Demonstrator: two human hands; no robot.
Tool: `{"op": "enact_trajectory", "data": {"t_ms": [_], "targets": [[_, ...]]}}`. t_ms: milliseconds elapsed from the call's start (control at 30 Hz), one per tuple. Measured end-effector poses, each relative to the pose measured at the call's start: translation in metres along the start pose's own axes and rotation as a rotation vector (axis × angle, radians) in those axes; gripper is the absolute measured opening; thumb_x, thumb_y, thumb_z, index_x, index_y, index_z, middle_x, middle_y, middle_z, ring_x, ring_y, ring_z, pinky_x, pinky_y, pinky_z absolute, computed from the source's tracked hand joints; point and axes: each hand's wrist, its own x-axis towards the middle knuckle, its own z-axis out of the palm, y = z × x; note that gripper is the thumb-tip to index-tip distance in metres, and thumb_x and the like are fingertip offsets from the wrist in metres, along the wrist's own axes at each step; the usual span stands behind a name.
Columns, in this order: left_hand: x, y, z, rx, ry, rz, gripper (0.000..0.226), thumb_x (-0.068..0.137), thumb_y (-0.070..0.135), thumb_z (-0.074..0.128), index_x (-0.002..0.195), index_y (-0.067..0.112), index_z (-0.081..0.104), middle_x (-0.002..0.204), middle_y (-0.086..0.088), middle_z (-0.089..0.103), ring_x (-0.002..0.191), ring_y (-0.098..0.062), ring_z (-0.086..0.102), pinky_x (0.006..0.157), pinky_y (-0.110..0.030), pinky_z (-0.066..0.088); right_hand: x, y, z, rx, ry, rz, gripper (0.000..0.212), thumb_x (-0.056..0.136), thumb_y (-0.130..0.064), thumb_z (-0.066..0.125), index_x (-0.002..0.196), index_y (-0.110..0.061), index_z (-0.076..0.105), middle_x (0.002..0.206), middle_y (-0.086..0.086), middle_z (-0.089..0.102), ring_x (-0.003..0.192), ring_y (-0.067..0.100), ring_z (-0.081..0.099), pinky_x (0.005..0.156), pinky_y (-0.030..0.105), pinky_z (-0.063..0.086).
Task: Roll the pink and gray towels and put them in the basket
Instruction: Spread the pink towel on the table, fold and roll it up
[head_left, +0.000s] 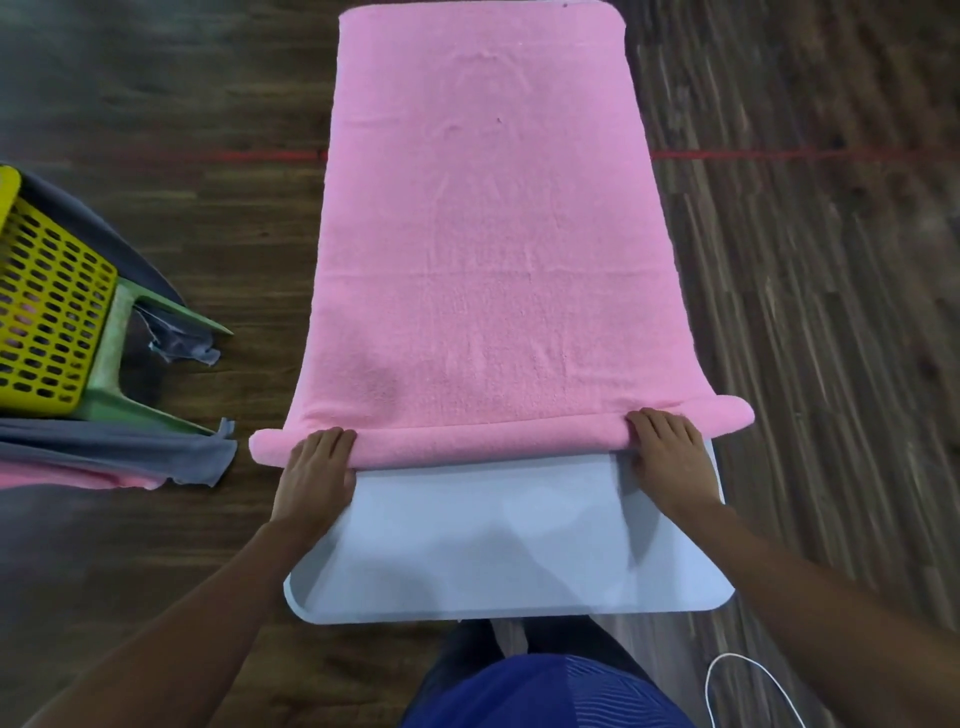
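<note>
**Pink towel: near edge rolled, both hands on the roll**

We see the pink towel (483, 260) spread flat along a narrow white table (493, 545) with rounded corners. The cloth is a soft, napped terry with a few faint creases. It covers the table from the far end to the near third, where the smooth white top lies bare.

The near edge of the pink towel is turned into a low, tube-shaped roll. It runs across the table and overhangs it on both sides.

- The left hand (314, 473) grips the roll near its left end, with the fingers curled over the top.
- The right hand (667, 452) grips the roll near its right end, with the fingers bent over it in the same way.

The hands are well apart.

The basket (47, 306) stands at the left, well apart from the table. It is yellow plastic with slotted walls and sits on a green plastic stool (130, 364). A gray towel (130, 452) hangs limp beside the stool, with frayed corners. The floor (805, 312) is dark wood plank. A thin white cable (727, 686) loops on the floor at the lower right.
</note>
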Motion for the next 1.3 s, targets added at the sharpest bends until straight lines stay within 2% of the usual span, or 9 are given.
{"op": "enact_trajectory", "data": {"t_ms": [133, 267, 433, 533, 667, 800, 900, 1167, 1300], "targets": [[0.013, 0.003, -0.014, -0.019, 0.017, -0.042, 0.027, 0.082, 0.017, 0.051, 0.098, 0.006, 0.069, 0.097, -0.014, 0.070, 0.088, -0.033, 0.063, 0.085, -0.049, 0.049, 0.016, 0.000, -0.013, -0.038, 0.020, 0.015, 0.024, 0.079, -0.019, 0.054, 0.099, -0.015, 0.066, 0.094, 0.003, 0.069, 0.093, 0.030, 0.060, 0.091, 0.037, 0.029], [0.024, -0.003, -0.026, 0.017, -0.088, -0.031, 0.024, 0.089, 0.027, 0.040, 0.086, 0.014, 0.060, 0.087, -0.010, 0.069, 0.080, -0.031, 0.060, 0.082, -0.046, 0.042, 0.031, -0.002, -0.030, -0.149, -0.190, 0.056, 0.036, 0.086, -0.036, 0.032, 0.102, -0.023, 0.062, 0.097, 0.000, 0.068, 0.100, 0.025, 0.055, 0.093, 0.040, 0.022], [0.030, -0.002, -0.019, 0.070, 0.109, -0.018, 0.015, 0.083, 0.009, 0.059, 0.097, 0.006, 0.063, 0.096, -0.015, 0.062, 0.086, -0.034, 0.056, 0.073, -0.047, 0.047, 0.034, -0.009, -0.020, -0.041, 0.049, 0.071, 0.017, 0.082, -0.012, 0.066, 0.099, -0.014, 0.064, 0.099, 0.008, 0.062, 0.089, 0.033, 0.053, 0.076, 0.042, 0.036], [0.027, 0.003, -0.014, 0.065, 0.088, 0.054, 0.023, 0.074, 0.013, 0.055, 0.095, 0.005, 0.063, 0.092, -0.014, 0.062, 0.082, -0.035, 0.056, 0.070, -0.045, 0.048, 0.025, -0.011, -0.014, -0.017, 0.029, 0.005, 0.033, 0.067, -0.002, 0.072, 0.098, -0.011, 0.063, 0.098, 0.007, 0.062, 0.089, 0.032, 0.057, 0.076, 0.040, 0.041], [0.019, 0.006, -0.009, 0.046, -0.037, 0.004, 0.050, 0.062, 0.004, 0.075, 0.111, 0.000, 0.063, 0.107, -0.016, 0.066, 0.097, -0.035, 0.061, 0.089, -0.048, 0.050, 0.017, -0.010, -0.008, 0.007, -0.006, -0.018, 0.055, 0.056, -0.003, 0.074, 0.109, -0.008, 0.062, 0.107, 0.008, 0.065, 0.099, 0.032, 0.060, 0.097, 0.039, 0.035], [0.027, 0.008, -0.018, 0.025, -0.037, -0.031, 0.013, 0.078, 0.014, 0.061, 0.088, 0.008, 0.066, 0.087, -0.011, 0.069, 0.079, -0.030, 0.060, 0.079, -0.045, 0.048, 0.030, -0.013, -0.021, -0.057, -0.077, 0.010, 0.022, 0.075, -0.018, 0.061, 0.097, -0.014, 0.065, 0.092, 0.004, 0.068, 0.089, 0.031, 0.061, 0.087, 0.041, 0.037], [0.033, 0.005, -0.025, 0.044, -0.126, -0.045, 0.016, 0.088, 0.022, 0.050, 0.086, 0.011, 0.061, 0.088, -0.010, 0.067, 0.084, -0.033, 0.058, 0.078, -0.043, 0.040, 0.043, -0.015, -0.036, -0.126, -0.246, 0.051, 0.027, 0.087, -0.032, 0.043, 0.105, -0.022, 0.060, 0.097, 0.001, 0.068, 0.096, 0.026, 0.059, 0.091, 0.040, 0.031], [0.039, 0.004, -0.021, 0.033, 0.176, 0.032, 0.018, 0.076, 0.004, 0.056, 0.093, 0.005, 0.063, 0.091, -0.014, 0.061, 0.082, -0.035, 0.055, 0.071, -0.044, 0.044, 0.043, -0.016, -0.022, -0.089, 0.023, 0.044, 0.030, 0.065, 0.002, 0.069, 0.091, -0.009, 0.060, 0.090, 0.010, 0.058, 0.081, 0.034, 0.054, 0.070, 0.041, 0.036], [0.031, 0.011, -0.011, 0.073, 0.037, 0.048, 0.052, 0.058, 0.001, 0.070, 0.109, -0.002, 0.064, 0.104, -0.019, 0.064, 0.095, -0.038, 0.059, 0.088, -0.049, 0.050, 0.034, -0.016, -0.014, -0.037, -0.078, 0.022, 0.055, 0.057, -0.003, 0.074, 0.110, -0.005, 0.059, 0.107, 0.011, 0.063, 0.099, 0.034, 0.059, 0.094, 0.047, 0.045]]}}
